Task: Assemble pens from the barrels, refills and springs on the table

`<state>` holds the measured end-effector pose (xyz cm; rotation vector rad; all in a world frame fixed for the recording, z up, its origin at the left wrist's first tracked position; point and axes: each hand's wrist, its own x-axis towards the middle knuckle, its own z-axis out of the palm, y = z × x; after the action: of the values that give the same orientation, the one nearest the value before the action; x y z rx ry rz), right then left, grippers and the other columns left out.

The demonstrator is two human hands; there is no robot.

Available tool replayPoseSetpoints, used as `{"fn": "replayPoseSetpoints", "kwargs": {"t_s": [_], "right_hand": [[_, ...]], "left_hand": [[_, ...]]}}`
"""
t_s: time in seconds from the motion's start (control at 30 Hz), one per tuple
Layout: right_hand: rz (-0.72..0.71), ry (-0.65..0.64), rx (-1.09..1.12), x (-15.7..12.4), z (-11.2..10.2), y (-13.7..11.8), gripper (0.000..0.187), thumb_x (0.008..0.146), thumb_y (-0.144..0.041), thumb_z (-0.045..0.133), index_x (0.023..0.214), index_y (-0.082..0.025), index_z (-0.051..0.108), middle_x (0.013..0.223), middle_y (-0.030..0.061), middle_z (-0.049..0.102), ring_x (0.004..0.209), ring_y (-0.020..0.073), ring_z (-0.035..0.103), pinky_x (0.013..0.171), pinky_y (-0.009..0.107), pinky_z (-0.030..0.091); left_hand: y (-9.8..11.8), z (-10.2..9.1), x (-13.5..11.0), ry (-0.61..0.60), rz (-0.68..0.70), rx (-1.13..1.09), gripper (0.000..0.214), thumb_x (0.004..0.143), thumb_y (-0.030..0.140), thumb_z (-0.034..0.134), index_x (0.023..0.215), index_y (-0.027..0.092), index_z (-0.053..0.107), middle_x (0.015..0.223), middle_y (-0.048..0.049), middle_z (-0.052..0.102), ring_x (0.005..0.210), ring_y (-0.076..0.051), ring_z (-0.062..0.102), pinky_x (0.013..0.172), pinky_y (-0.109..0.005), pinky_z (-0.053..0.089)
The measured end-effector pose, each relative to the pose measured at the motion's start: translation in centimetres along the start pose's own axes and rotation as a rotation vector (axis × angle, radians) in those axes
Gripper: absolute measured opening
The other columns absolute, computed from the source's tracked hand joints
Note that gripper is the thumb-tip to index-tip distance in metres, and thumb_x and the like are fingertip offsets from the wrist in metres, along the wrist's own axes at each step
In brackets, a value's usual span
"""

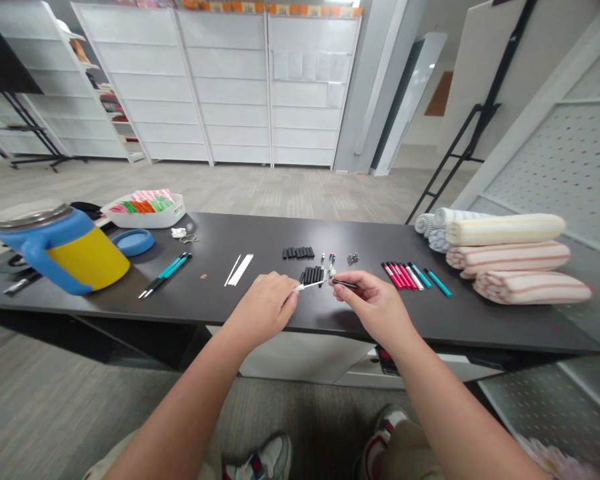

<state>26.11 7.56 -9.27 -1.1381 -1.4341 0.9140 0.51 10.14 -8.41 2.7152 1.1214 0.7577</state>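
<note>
My left hand (263, 303) is closed on a thin white pen refill (312, 285), its tip pointing right. Facing it, my right hand (377, 300) pinches a small black pen part (345, 283); a narrow gap seems to lie between the two. Just behind my fingers sit two groups of short black tubes, one row (299, 253) farther back and one (311, 275) closer. Beside them are small metal-looking pieces (353, 259). Several white refills (241, 269) lie to the left. On the right are red pen barrels (398, 275) and a teal barrel (438, 283).
Two teal-and-black pens (166, 275) lie left on the dark table (220, 230). Beyond them stand a blue-and-yellow mug (87, 257), a blue lid (134, 243) and a white basket (153, 219) of colourful packets. Rolled towels (517, 257) are stacked at the right end.
</note>
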Motion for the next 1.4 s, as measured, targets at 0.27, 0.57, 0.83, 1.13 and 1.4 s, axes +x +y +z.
{"fn": "replayPoseSetpoints", "kwargs": {"t_s": [0.27, 0.57, 0.83, 1.13, 1.4], "right_hand": [[-0.007, -0.017, -0.026, 0.0, -0.3, 0.5, 0.028, 0.085, -0.043, 0.082, 0.102, -0.023, 0.078, 0.1, 0.0068, 0.081, 0.09, 0.0219, 0.077, 0.081, 0.034, 0.061], [-0.034, -0.047, -0.198, -0.1, 0.0, 0.7, 0.023, 0.088, -0.041, 0.078, 0.104, -0.025, 0.081, 0.098, 0.0045, 0.082, 0.084, 0.0218, 0.076, 0.077, 0.034, 0.06], [-0.12, -0.167, -0.407, -0.4, 0.7, -0.3, 0.013, 0.091, -0.034, 0.075, 0.101, -0.027, 0.08, 0.096, 0.0003, 0.082, 0.083, 0.0195, 0.075, 0.074, 0.03, 0.056], [-0.164, -0.179, -0.512, -0.6, 1.2, -0.4, 0.009, 0.092, -0.035, 0.076, 0.094, -0.027, 0.077, 0.081, -0.0035, 0.078, 0.068, 0.0143, 0.069, 0.063, 0.025, 0.05], [-0.211, -0.164, -0.568, -0.6, 1.1, -0.3, 0.01, 0.094, -0.034, 0.074, 0.099, -0.028, 0.081, 0.092, -0.0021, 0.082, 0.078, 0.0166, 0.075, 0.074, 0.026, 0.052]], "left_hand": [[0.3, -0.2, 0.0, -0.055, -0.006, 0.071, 0.025, 0.108, 0.027, 0.042, 0.113, 0.018, 0.065, 0.1, -0.0075, 0.065, 0.096, -0.026, 0.055, 0.088, -0.041, 0.042], [0.6, -0.4, 0.0, -0.062, 0.006, 0.083, 0.024, 0.108, 0.028, 0.043, 0.11, 0.019, 0.065, 0.097, -0.0072, 0.063, 0.094, -0.026, 0.055, 0.086, -0.04, 0.041], [0.7, -0.2, -0.1, -0.079, 0.072, 0.097, 0.023, 0.109, 0.026, 0.044, 0.116, 0.021, 0.065, 0.102, -0.0073, 0.065, 0.097, -0.026, 0.055, 0.087, -0.041, 0.04], [1.3, 0.2, 0.0, -0.115, 0.112, 0.114, 0.023, 0.11, 0.026, 0.045, 0.118, 0.023, 0.067, 0.099, -0.006, 0.066, 0.094, -0.024, 0.056, 0.084, -0.04, 0.04], [0.7, 0.7, -0.2, -0.11, 0.091, 0.038, 0.026, 0.11, 0.025, 0.046, 0.127, 0.026, 0.066, 0.104, -0.0052, 0.069, 0.097, -0.023, 0.059, 0.086, -0.038, 0.041]]}}
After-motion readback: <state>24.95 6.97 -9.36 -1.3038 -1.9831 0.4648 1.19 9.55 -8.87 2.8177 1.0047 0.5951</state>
